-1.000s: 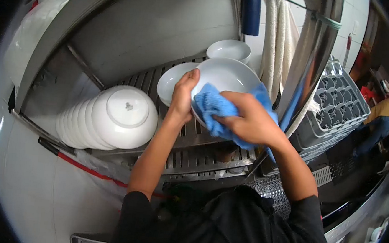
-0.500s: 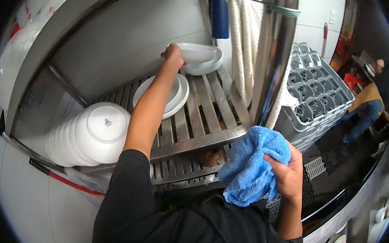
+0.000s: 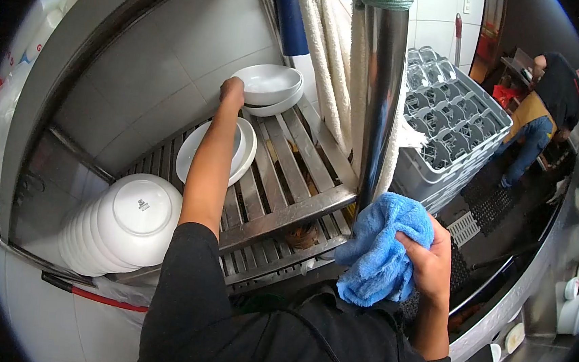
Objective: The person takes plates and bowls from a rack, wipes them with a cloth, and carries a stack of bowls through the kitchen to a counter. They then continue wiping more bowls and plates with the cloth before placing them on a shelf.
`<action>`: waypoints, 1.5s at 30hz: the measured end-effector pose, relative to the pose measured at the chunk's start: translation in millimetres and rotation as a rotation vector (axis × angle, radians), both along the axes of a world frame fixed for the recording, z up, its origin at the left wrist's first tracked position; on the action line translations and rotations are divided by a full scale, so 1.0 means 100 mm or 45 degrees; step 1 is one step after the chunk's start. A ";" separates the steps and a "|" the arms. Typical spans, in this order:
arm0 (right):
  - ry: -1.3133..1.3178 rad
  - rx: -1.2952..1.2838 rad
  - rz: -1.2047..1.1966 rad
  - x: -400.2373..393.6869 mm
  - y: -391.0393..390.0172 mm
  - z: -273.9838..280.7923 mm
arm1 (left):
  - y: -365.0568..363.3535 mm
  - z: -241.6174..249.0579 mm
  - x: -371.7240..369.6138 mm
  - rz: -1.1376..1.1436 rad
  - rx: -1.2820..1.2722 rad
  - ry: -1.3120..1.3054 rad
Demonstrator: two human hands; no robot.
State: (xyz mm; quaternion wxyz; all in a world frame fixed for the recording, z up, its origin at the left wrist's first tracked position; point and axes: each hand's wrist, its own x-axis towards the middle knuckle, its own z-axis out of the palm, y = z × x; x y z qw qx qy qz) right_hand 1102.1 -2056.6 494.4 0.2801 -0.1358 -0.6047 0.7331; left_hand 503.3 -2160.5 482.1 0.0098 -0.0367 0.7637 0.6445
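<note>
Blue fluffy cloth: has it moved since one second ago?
Yes: in view, the blue fluffy cloth has shifted down and rightward relative to the slatted steel shelf, from overlapping its slats to beyond its front-right corner.

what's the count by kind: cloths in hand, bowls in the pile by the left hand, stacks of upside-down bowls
Blue cloth, in the right hand: 1
White bowls, piled by the left hand: 2
Stack of upside-down bowls: 1 (not counted singly)
Total: 4
</note>
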 end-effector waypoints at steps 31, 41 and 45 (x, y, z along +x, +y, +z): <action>0.083 -0.330 0.380 -0.98 -0.34 0.12 | -1.41 0.26 2.61 -0.758 -1.488 0.573; 0.237 -0.271 0.174 -1.93 -0.48 0.08 | -1.45 0.18 2.56 -0.585 -1.354 1.026; 0.427 -0.142 0.043 -2.22 -0.71 0.19 | -1.46 0.36 2.39 -0.324 -1.134 1.079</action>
